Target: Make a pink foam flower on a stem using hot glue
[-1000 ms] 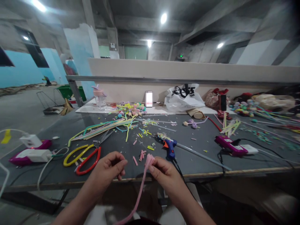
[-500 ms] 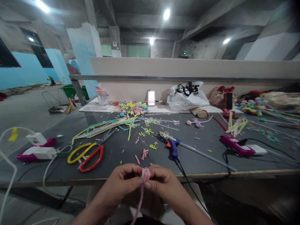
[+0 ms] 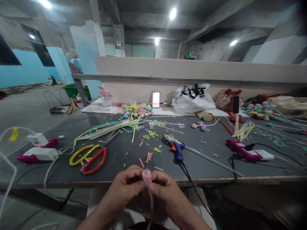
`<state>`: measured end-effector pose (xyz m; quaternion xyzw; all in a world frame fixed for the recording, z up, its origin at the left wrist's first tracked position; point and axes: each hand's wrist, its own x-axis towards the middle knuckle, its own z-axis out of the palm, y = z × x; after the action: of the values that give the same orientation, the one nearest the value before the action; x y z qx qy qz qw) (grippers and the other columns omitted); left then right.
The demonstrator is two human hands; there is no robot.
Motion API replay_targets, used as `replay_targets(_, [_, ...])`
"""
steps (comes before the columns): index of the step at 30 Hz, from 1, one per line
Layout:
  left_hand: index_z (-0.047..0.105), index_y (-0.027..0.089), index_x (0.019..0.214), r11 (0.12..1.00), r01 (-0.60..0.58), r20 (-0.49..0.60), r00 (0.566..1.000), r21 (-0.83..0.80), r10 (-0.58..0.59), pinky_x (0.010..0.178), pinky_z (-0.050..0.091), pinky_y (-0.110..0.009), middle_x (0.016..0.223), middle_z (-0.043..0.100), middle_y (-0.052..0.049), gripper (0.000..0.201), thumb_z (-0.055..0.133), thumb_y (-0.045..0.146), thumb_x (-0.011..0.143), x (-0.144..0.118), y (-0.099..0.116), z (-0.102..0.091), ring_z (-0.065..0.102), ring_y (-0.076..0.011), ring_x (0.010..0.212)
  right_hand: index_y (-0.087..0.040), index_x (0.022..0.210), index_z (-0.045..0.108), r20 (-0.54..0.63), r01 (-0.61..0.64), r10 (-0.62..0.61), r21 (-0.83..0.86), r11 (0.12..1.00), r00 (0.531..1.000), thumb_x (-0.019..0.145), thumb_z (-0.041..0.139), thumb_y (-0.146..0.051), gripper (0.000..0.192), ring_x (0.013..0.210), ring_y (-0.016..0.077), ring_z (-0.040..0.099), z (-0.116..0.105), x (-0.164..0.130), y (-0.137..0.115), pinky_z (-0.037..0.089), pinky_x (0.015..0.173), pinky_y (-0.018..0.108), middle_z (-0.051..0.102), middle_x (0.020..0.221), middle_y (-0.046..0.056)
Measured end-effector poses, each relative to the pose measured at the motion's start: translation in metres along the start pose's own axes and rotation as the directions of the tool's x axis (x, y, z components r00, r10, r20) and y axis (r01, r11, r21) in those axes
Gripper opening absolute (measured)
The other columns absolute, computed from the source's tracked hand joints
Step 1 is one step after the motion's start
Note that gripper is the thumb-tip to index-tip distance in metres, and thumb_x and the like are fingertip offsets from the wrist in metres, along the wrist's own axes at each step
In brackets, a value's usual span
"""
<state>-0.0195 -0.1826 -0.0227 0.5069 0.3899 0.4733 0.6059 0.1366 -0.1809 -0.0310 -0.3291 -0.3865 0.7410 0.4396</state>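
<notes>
Stem of pink fuzzy material (image 3: 151, 204) is being held at the near edge of the dark table (image 3: 203, 169), and its folded bunch (image 3: 146, 176) at the top is being pinched between both hands. From one side the bunch is being pressed by the thumb and fingers of the left hand (image 3: 126, 184); from the other side it is being gripped likewise by the right hand (image 3: 166, 187). The lower part of the stem is being allowed to hang below the hands. Just beyond the fingertips, small pink pieces (image 3: 149, 156) are being supported by the table. To the right the blue glue gun (image 3: 178, 152) is being seen, and to the left the scissors (image 3: 103, 145), both untouched.
</notes>
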Motion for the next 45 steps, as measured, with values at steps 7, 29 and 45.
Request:
replay_targets(7, [0.068, 0.021, 0.093, 0.988, 0.13, 0.01, 0.992, -0.083, -0.129, 0.072, 0.042, -0.028, 0.086, 0.064, -0.003, 0.038, 0.076, 0.028, 0.056, -0.003, -0.004, -0.006, 0.056, -0.0182, 0.08, -0.016, 0.063, 0.063, -0.132, 0.066, -0.188, -0.624, 0.779, 0.973, 0.065, 0.069, -0.03, 0.015, 0.06, 0.0128, 0.055, 0.009, -0.007, -0.02, 0.04, 0.055, 0.022, 0.061, 0.061, -0.001])
replay_targets(29, [0.052, 0.018, 0.077, 0.999, 0.015, 0.184, 0.983, 0.035, -0.021, 0.056, 0.03, -0.019, 0.071, 0.042, 0.005, 0.018, 0.065, 0.028, 0.072, -0.003, 0.006, -0.005, 0.036, -0.0081, 0.063, -0.017, 0.065, 0.059, -0.028, 0.089, -0.137, -0.631, 0.771, 0.99, 0.071, 0.062, -0.035, 0.02, 0.051, 0.009, 0.044, 0.006, -0.005, -0.011, 0.033, 0.045, 0.019, 0.052, 0.055, -0.003])
replay_targets(45, [0.052, 0.019, 0.093, 0.998, 0.055, 0.281, 0.959, -0.039, -0.042, 0.062, 0.034, -0.021, 0.077, 0.05, 0.003, 0.027, 0.066, 0.029, 0.072, -0.002, -0.005, -0.012, 0.044, -0.0094, 0.069, -0.015, 0.059, 0.053, -0.119, -0.06, -0.003, -0.523, 0.85, 0.993, 0.065, 0.061, -0.032, 0.019, 0.046, 0.007, 0.041, 0.012, 0.001, -0.011, 0.032, 0.047, 0.019, 0.05, 0.051, -0.004])
